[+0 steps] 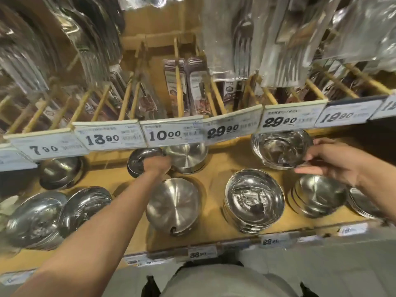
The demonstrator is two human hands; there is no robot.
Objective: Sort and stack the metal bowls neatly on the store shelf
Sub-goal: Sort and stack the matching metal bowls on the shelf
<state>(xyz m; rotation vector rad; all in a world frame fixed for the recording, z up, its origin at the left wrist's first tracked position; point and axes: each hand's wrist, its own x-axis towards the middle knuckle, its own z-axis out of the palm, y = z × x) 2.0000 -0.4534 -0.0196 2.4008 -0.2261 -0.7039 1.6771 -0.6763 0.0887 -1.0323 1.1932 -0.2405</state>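
Observation:
My left hand [157,165] reaches deep onto the wooden shelf [216,168] and grips the rim of a dark metal bowl [139,161] at the back, beside a brushed lidded bowl [188,157]. My right hand [330,159] holds a shiny bowl [280,150] by its right rim, thumb over the edge, lifted at the back right. In front stand a brushed lid with a notch [173,204], a stack of shiny bowls [254,200] and a smaller stack [319,196].
More bowl stacks lie at the left [36,219] [85,204] [61,172] and far right [362,204]. An upper shelf edge with price tags [171,133] overhangs the back row. Packaged cutlery [242,39] hangs above.

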